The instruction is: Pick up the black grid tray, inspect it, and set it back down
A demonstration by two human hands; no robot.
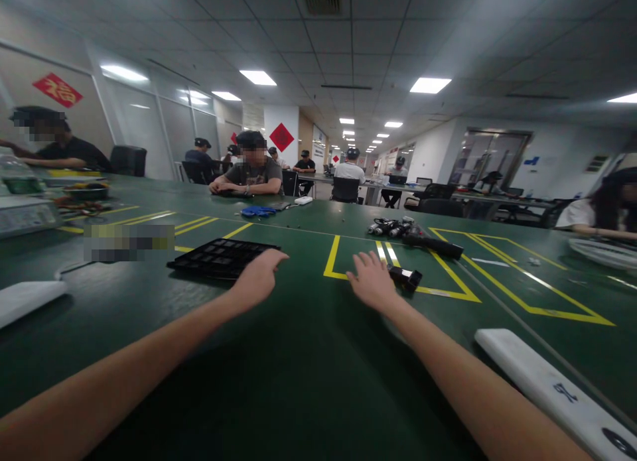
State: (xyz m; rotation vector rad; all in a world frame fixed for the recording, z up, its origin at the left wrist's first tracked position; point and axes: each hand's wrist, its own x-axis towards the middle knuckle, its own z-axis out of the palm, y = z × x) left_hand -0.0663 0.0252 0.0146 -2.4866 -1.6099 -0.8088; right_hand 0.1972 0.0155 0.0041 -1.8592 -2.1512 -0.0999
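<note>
My left hand [259, 275] is at the right end of a black compartmented tray [213, 258], its fingers pointing right and overlapping the tray's edge; whether it presses on the tray is hard to tell. Nothing shows in its fingers, which look extended. My right hand [372, 279] is spread, palm down, over the green table [298, 355]. Just right of it lies a small black object [412, 279] with a light label, partly behind the fingers. Yellow tape [335, 257] marks the table there.
Behind my right hand lie silver-and-black parts [391, 227] and a black cylinder [432, 243]. A blue item [257, 211] lies beyond the tray. White devices sit at the right [552, 388] and left [30, 298]. Across the table, a person [253, 172] sits; others sit further off.
</note>
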